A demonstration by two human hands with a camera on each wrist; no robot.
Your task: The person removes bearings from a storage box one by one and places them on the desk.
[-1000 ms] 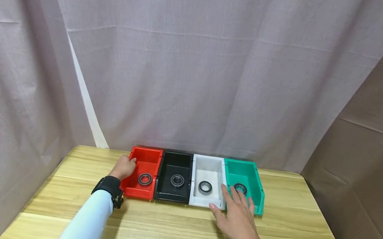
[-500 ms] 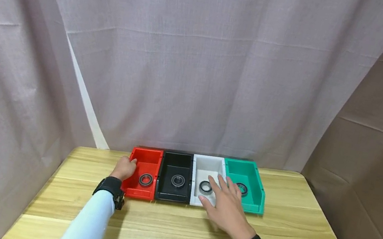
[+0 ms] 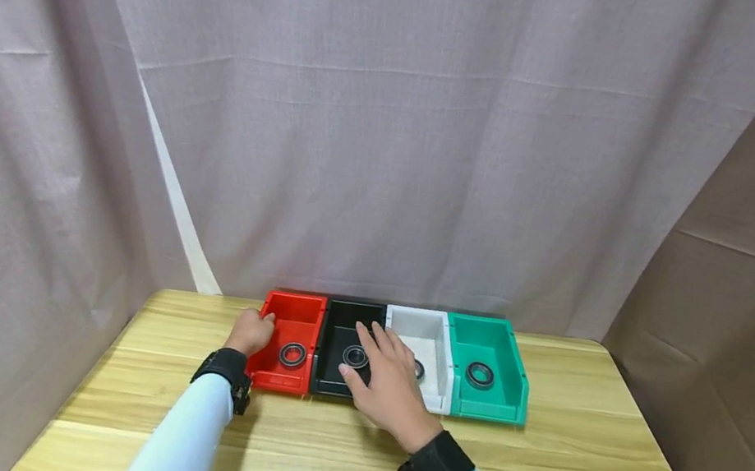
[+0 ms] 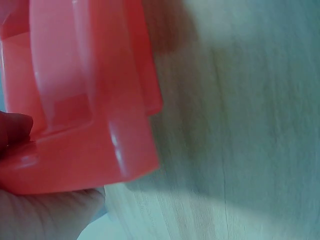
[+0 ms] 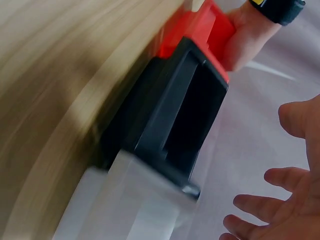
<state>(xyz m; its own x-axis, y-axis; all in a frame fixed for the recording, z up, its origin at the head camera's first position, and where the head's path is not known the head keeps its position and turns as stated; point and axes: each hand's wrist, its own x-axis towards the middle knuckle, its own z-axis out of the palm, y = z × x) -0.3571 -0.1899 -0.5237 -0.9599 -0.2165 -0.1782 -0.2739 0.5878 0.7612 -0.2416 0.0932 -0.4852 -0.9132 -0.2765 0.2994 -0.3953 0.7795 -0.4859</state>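
In the head view a red bin point(image 3: 294, 307), a black bin point(image 3: 344, 313), a white bin point(image 3: 417, 324) and a green bin point(image 3: 484, 334) stand side by side. A ring-shaped bearing lies in each: one in red point(image 3: 293, 354), one in black point(image 3: 355, 356), one in green point(image 3: 480, 375), while the one in white point(image 3: 419, 370) is partly hidden. My left hand point(image 3: 250, 332) grips the red bin's left wall, thumb inside, as the left wrist view shows. My right hand point(image 3: 392, 384) hovers with spread fingers over the black and white bins, holding nothing.
The bins stand near the back edge of a wooden table point(image 3: 325, 460). Behind them hangs a grey-mauve curtain point(image 3: 392, 146), with a browner cloth point(image 3: 740, 354) at the right side.
My right hand has moved left, from over the white and green bins to over the black and white ones. The left hand keeps its grip on the red bin.
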